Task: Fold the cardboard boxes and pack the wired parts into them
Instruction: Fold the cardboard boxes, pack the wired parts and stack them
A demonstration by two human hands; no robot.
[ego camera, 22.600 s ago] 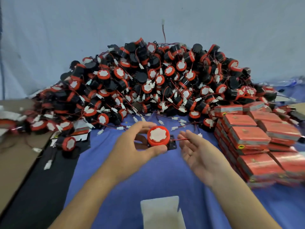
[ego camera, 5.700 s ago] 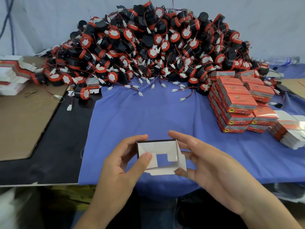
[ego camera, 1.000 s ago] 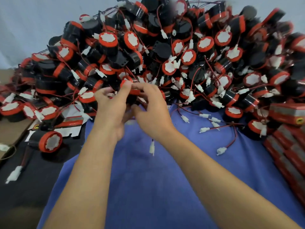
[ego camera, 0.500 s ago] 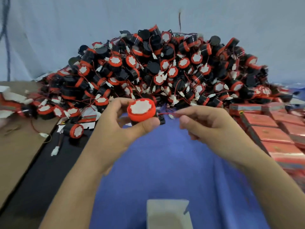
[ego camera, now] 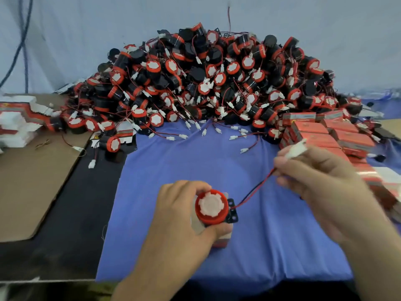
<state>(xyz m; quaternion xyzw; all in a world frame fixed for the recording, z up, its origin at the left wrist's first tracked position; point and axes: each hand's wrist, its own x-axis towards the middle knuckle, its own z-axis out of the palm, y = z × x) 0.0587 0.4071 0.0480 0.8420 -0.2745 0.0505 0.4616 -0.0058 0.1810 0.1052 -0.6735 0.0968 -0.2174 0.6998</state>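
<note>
Left hand [ego camera: 180, 216]: grips round red-capped black part [ego camera: 211, 208].
Right hand [ego camera: 321, 177]: pinches its red-black wire [ego camera: 253, 190].
Risk: wire may snag outside small cardboard box [ego camera: 221, 241].

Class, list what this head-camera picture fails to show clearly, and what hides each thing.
- Head view: the box under the wired part is mostly covered by it and the left hand.
- Head view: print on the packed red boxes is too small, blurred.
- Head view: flat box blanks are cut by the left edge.
</note>
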